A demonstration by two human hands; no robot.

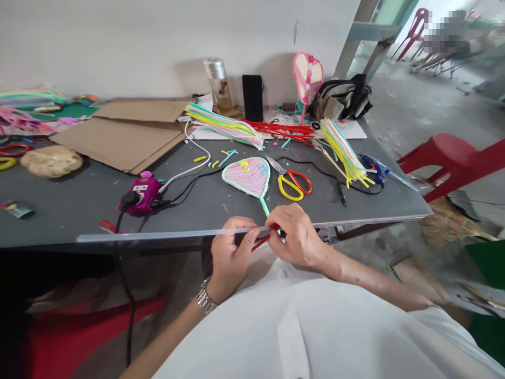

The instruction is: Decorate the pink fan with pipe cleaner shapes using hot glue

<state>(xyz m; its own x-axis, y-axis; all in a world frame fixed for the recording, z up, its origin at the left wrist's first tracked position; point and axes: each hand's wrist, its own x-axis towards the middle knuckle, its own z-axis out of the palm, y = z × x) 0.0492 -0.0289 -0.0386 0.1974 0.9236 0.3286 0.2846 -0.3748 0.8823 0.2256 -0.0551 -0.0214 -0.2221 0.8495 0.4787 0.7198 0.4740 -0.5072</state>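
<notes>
Both my hands are at the table's near edge. My left hand grips a long translucent plastic rod, which runs far to the left along the edge. My right hand pinches the rod's end, beside a short red strip. Just beyond my fingers lies a pink paper racket shape with a mint-green rim, its green handle reaching down towards my right hand. Yellow-and-red handled scissors lie to its right, apart from both hands.
The grey table holds a magenta device with a plugged-in cable, a blue glue gun, cardboard sheets and bundles of coloured straws. A red plastic chair stands to the right. A seated person is far behind.
</notes>
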